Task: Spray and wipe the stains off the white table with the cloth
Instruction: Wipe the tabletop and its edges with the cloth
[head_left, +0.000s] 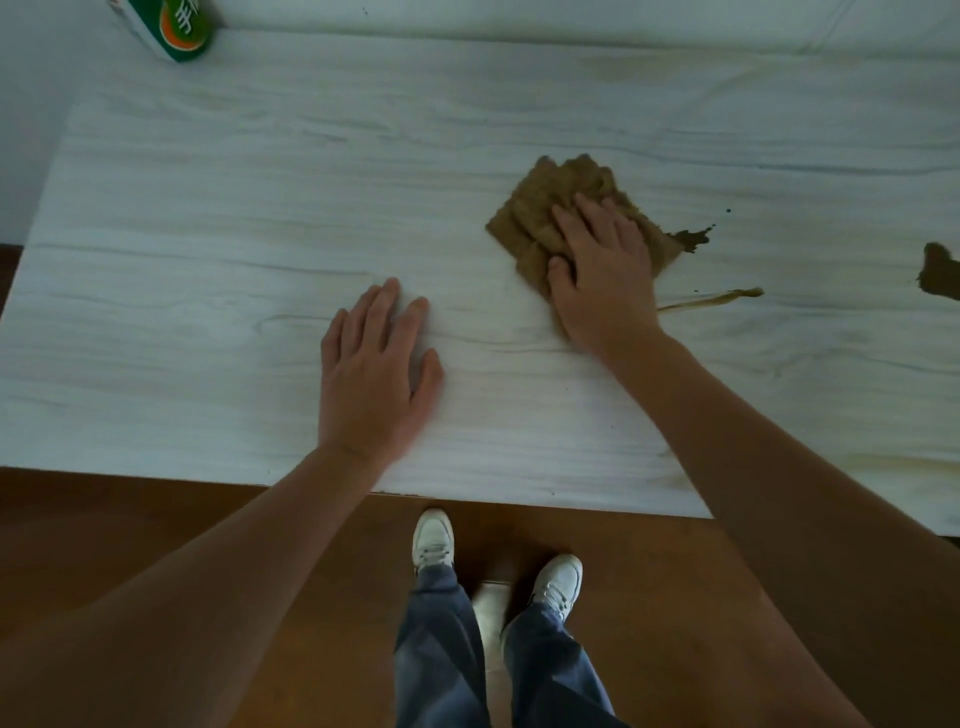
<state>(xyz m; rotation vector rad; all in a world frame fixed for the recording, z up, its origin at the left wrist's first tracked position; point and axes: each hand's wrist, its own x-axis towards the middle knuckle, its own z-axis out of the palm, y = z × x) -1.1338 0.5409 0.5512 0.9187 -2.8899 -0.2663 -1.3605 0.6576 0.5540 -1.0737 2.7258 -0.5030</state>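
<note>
Your right hand (597, 265) presses flat, fingers straight, on the brown cloth (545, 208). Left hand (374, 364) rests open on the white table (208, 234). Near-left area looks clean. Left to wipe: splatter (691, 239) beside the cloth, streak (722, 297), edge blot (940, 273).

The green-and-orange package (176, 31) bears a partly cut-off white character, seemingly 手.

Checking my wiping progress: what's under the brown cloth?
The cloth lies flat on the white table under the right hand. A brown stain pokes out at its right edge; anything beneath is hidden.
</note>
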